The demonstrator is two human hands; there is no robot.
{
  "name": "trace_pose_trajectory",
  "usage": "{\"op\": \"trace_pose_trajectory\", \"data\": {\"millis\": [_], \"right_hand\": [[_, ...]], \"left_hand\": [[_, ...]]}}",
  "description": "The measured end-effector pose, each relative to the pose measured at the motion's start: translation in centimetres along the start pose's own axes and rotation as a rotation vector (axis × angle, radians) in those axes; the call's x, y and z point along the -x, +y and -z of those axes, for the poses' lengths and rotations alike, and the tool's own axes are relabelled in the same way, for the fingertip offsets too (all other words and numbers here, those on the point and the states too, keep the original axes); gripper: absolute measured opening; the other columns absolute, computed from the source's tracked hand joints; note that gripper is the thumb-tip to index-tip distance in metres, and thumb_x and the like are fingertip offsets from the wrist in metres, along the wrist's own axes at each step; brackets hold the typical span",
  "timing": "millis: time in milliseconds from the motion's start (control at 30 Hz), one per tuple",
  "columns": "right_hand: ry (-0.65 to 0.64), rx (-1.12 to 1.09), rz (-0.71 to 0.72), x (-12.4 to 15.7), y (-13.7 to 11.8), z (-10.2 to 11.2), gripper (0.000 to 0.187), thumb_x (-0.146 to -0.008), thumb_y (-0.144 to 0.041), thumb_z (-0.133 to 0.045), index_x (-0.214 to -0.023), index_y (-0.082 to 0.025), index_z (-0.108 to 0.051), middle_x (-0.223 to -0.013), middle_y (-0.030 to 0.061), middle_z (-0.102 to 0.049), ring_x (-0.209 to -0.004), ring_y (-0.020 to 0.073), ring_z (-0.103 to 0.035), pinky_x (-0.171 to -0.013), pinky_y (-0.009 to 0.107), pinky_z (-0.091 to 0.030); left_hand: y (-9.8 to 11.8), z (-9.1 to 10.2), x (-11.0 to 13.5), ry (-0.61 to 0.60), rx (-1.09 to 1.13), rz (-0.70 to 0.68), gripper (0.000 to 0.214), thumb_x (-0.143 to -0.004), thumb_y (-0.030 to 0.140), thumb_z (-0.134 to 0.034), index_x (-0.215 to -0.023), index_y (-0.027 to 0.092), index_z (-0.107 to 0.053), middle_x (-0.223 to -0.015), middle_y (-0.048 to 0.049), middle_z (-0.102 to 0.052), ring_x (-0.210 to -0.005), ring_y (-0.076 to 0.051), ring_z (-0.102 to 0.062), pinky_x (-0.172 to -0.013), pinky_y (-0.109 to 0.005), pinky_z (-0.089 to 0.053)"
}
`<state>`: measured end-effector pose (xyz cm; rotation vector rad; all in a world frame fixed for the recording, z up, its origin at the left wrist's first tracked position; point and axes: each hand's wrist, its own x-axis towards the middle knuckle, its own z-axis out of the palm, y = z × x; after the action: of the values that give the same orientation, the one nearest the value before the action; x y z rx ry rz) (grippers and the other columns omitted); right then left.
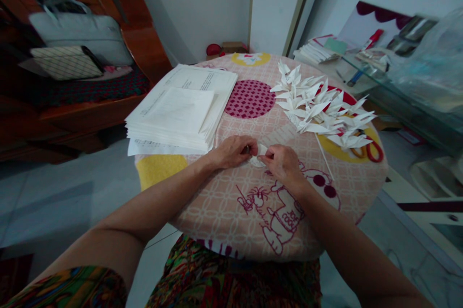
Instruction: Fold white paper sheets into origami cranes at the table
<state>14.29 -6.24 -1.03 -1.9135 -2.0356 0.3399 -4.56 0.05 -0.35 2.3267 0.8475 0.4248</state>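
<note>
Through the head camera I have both hands working close together over the near middle of the counter (224, 192), which is covered with a pink patterned cloth. My left hand (237, 151) has its fingertips pinched on a small white paper (258, 159), and my right hand (284, 164) pinches the same piece from the other side, so it sits between the two, low over the cloth; the fingers hide much of its shape. Just beyond my right hand I see a pale strip of paper (281, 135) lying flat, with a thin white stick (325, 157) near it. Farther off on the right, a crowd of folded white paper shapes (316, 111) with pointed tips lies bunched together, and red-handled scissors (375, 151) rest beside them, partly covered. Beyond my left hand is a thick stack of printed sheets (162, 139), and on it I see a smaller pile of cut sheets (181, 111).
</note>
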Motion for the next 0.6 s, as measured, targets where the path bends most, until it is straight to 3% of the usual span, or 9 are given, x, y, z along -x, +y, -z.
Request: {"op": "trace_pose_trajectory", "data": {"millis": [267,600], "right_hand": [[0.012,0.022,-0.016,-0.1,-0.2,0.0,0.022,-0.085,-0.035,-0.069,-0.072,-0.017,-0.073,-0.070,0.0072,-0.072,-0.062,0.0171,-0.058,-0.057,0.029,-0.029],[0.035,-0.010,-0.024,0.0,-0.2,-0.1,0.018,-0.082,-0.031,-0.070,-0.069,-0.018,-0.071,-0.070,0.0054,-0.071,-0.061,0.0159,-0.057,-0.057,0.028,-0.029]], "left_hand": [[0.8,-0.6,-0.4,0.055,-0.087,0.129,0.012,-0.079,0.028,-0.064,-0.080,0.016,-0.065,-0.076,-0.0006,-0.065,-0.066,-0.013,-0.055,-0.063,-0.024,-0.039],[0.8,-0.7,-0.8,0.034,-0.100,0.172,0.010,-0.073,0.027,-0.065,-0.077,0.017,-0.065,-0.074,0.0002,-0.066,-0.065,-0.012,-0.055,-0.061,-0.024,-0.037]]}}
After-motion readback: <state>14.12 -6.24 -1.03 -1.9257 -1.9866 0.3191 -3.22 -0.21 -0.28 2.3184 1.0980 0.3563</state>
